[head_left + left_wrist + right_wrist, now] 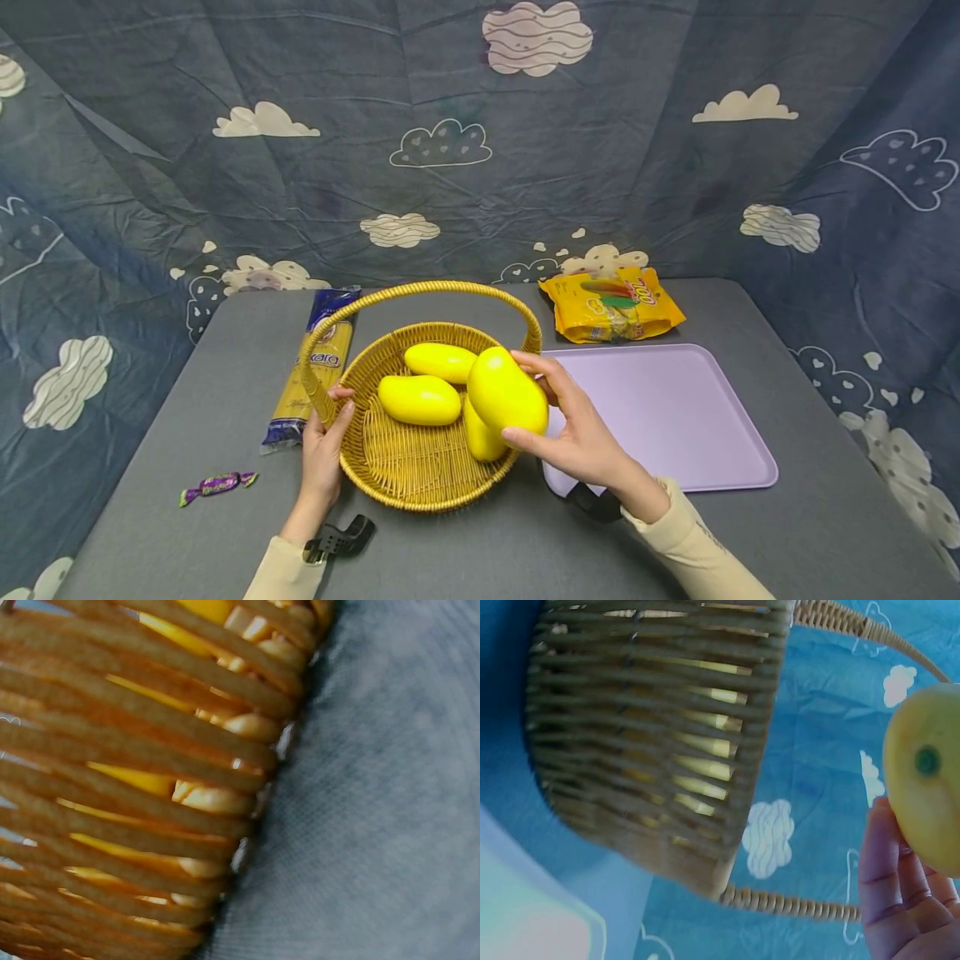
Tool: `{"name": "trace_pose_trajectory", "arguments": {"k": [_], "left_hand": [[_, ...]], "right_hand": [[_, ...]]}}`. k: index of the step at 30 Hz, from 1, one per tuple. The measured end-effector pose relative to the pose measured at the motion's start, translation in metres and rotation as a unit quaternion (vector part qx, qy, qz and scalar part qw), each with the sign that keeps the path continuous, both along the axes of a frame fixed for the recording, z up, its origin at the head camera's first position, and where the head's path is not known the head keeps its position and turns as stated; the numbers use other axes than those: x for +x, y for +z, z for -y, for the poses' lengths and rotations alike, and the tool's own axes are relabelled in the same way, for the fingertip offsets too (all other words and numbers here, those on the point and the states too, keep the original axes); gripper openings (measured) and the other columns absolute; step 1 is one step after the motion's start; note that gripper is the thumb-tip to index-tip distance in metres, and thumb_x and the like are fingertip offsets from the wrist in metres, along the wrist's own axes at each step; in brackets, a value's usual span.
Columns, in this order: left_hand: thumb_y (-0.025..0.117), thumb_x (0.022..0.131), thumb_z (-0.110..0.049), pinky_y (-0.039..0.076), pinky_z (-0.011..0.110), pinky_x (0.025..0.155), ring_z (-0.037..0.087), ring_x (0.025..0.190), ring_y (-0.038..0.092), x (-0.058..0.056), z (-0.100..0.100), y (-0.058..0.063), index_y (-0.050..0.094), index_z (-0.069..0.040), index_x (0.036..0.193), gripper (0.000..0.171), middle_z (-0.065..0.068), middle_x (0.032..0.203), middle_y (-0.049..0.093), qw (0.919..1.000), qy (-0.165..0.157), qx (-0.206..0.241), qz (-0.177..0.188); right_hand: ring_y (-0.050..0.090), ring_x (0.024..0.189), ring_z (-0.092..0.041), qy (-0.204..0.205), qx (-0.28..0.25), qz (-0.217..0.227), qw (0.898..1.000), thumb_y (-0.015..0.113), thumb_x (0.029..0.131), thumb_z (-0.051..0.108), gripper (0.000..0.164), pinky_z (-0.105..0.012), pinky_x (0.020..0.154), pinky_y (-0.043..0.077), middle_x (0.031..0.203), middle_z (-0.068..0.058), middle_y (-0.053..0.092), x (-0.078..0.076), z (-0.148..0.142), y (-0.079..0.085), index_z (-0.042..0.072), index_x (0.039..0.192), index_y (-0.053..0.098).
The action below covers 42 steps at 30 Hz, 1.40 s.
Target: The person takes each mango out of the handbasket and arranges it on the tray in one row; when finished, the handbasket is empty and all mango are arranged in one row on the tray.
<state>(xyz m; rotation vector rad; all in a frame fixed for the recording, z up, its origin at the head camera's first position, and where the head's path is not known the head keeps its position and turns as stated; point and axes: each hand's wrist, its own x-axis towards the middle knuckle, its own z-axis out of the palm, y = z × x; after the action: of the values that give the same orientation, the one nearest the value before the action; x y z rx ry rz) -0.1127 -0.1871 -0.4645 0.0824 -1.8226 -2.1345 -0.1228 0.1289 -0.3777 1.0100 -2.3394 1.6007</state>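
Observation:
A yellow mango (pixel 508 390) is gripped in my right hand (pixel 573 427), thumb on its near side and fingers on its far side. It is held over the right rim of a round wicker basket (pixel 408 479); a green stem spot shows on this mango (pixel 928 760) in the right wrist view. Three more mangoes lie inside the basket, one at the back (pixel 439 362), one at the left (pixel 418 400) and one partly hidden below the held fruit (pixel 482 435). My left hand (pixel 324 454) holds the basket's left rim by the base of its arched handle (pixel 420 287).
Left of the basket lies a pasta packet (pixel 330 342), partly behind the handle. A purple wrapped candy (pixel 217 485) is at the front left. On the right is a lilac tray (pixel 675 417), with a yellow snack bag (pixel 611 304) behind it. Cloud-patterned cloth (pixel 450 192) hangs around the table.

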Motion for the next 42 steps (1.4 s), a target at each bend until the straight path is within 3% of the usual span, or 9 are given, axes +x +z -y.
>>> {"name": "trace_pose_trajectory", "arguments": {"k": [3, 11, 22, 28, 32, 37, 42], "left_hand": [[0.051, 0.098, -0.009, 0.023, 0.028, 0.108, 0.02, 0.132, 0.031, 0.0, 0.0, 0.0, 0.05, 0.006, 0.118, 0.025, 0.011, 0.129, 0.048, 1.0, 0.002, 0.0, -0.001], [0.051, 0.098, -0.01, 0.027, 0.024, 0.104, 0.017, 0.127, 0.035, -0.001, 0.0, -0.002, 0.044, 0.012, 0.121, 0.032, 0.014, 0.126, 0.048, 0.9999, -0.003, 0.002, -0.01], [0.051, 0.098, -0.01, 0.028, 0.024, 0.103, 0.016, 0.126, 0.036, 0.0, 0.0, -0.002, 0.043, 0.012, 0.122, 0.033, 0.012, 0.125, 0.048, 1.0, -0.001, 0.008, -0.003], [0.051, 0.098, -0.009, 0.027, 0.024, 0.103, 0.017, 0.126, 0.036, -0.001, 0.0, -0.002, 0.044, 0.011, 0.121, 0.031, 0.014, 0.124, 0.048, 0.9999, -0.003, 0.009, -0.008], [0.051, 0.098, -0.009, 0.027, 0.024, 0.103, 0.017, 0.125, 0.036, -0.002, -0.001, -0.002, 0.045, 0.011, 0.12, 0.03, 0.015, 0.124, 0.048, 0.9999, -0.003, 0.009, -0.014], [0.051, 0.098, -0.008, 0.028, 0.024, 0.102, 0.017, 0.125, 0.037, -0.002, -0.001, -0.003, 0.045, 0.011, 0.12, 0.03, 0.016, 0.125, 0.047, 0.9999, -0.001, 0.011, -0.012], [0.051, 0.098, -0.009, 0.029, 0.023, 0.102, 0.016, 0.124, 0.037, -0.001, -0.001, -0.002, 0.044, 0.011, 0.121, 0.031, 0.013, 0.124, 0.048, 0.9999, -0.002, 0.013, -0.005]], "right_hand": [[0.055, 0.094, -0.018, -0.013, -0.009, -0.002, 1.0, 0.08, 0.073, 0.005, 0.082, -0.035, 0.086, 0.047, 0.127, -0.001, 0.049, 0.001, -0.008, -0.002, 0.017, 0.142, 0.038], [0.055, 0.099, -0.02, -0.039, -0.049, 0.011, 0.998, 0.075, 0.074, -0.007, 0.084, -0.029, 0.085, 0.046, 0.133, -0.006, 0.043, 0.004, -0.03, -0.014, 0.009, 0.144, 0.032], [0.056, 0.097, -0.018, -0.105, -0.073, 0.037, 0.991, 0.069, 0.076, -0.012, 0.082, -0.024, 0.078, 0.048, 0.118, -0.016, 0.044, -0.001, -0.055, -0.033, 0.008, 0.144, 0.027], [0.057, 0.089, -0.02, -0.175, -0.053, 0.071, 0.981, 0.071, 0.08, -0.005, 0.079, -0.023, 0.075, 0.049, 0.115, -0.011, 0.046, -0.004, -0.058, -0.036, 0.015, 0.144, 0.03], [0.059, 0.083, -0.018, -0.217, -0.028, 0.082, 0.972, 0.072, 0.08, -0.003, 0.076, -0.021, 0.07, 0.049, 0.108, -0.014, 0.047, -0.006, -0.058, -0.038, 0.012, 0.143, 0.032], [0.054, 0.077, -0.02, -0.245, -0.006, 0.1, 0.964, 0.073, 0.081, 0.002, 0.071, -0.022, 0.065, 0.046, 0.097, -0.016, 0.05, -0.011, -0.061, -0.044, 0.008, 0.141, 0.035], [0.05, 0.078, -0.023, -0.27, 0.031, 0.122, 0.955, 0.074, 0.084, 0.017, 0.065, -0.028, 0.065, 0.041, 0.094, -0.015, 0.055, -0.015, -0.062, -0.049, 0.013, 0.139, 0.039]]}}
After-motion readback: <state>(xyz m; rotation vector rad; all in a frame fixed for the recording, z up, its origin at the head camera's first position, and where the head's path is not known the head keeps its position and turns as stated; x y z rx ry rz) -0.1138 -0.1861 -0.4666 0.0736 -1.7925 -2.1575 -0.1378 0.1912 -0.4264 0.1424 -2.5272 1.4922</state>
